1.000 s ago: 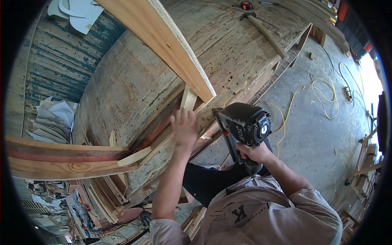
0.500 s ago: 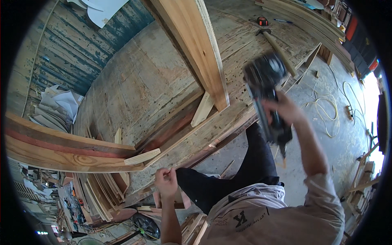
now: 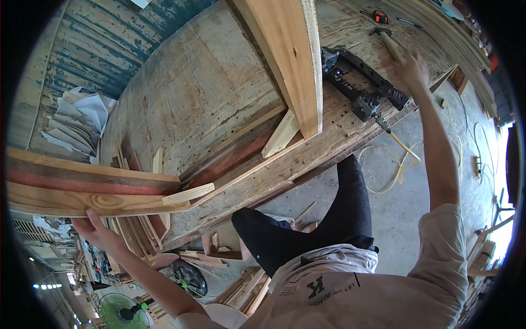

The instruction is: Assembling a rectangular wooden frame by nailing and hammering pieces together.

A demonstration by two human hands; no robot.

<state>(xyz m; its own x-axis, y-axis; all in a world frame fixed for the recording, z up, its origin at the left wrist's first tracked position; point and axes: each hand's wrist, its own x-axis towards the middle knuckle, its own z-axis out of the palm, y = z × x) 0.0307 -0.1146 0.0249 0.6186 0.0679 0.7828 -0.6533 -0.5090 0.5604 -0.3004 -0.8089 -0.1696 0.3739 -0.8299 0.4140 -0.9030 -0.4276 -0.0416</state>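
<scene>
A wooden frame stands on the workbench (image 3: 230, 71), with a long left plank (image 3: 126, 202), a right plank (image 3: 296, 60) and short diagonal braces (image 3: 189, 194) at its corners. My left hand (image 3: 101, 233) is at the left plank's near edge, fingers apart, thumb touching the wood. At the far right, my right hand (image 3: 413, 72) closes around the handle of a hammer (image 3: 388, 41) lying on the bench. A black nail gun (image 3: 359, 82) lies on its side between the right plank and my right arm, its yellow air hose (image 3: 405, 149) hanging off the bench edge.
An orange-and-black tape measure (image 3: 379, 17) and a pen (image 3: 409, 22) lie beyond the hammer. Long boards (image 3: 449, 33) are stacked at the far right. Wood strips (image 3: 134, 236) lean under the left plank. A green fan (image 3: 118, 312) stands at the lower left.
My right hand has put the nail gun down on the bench and moved to the hammer. My left hand has moved left from near my knee to the left plank.
</scene>
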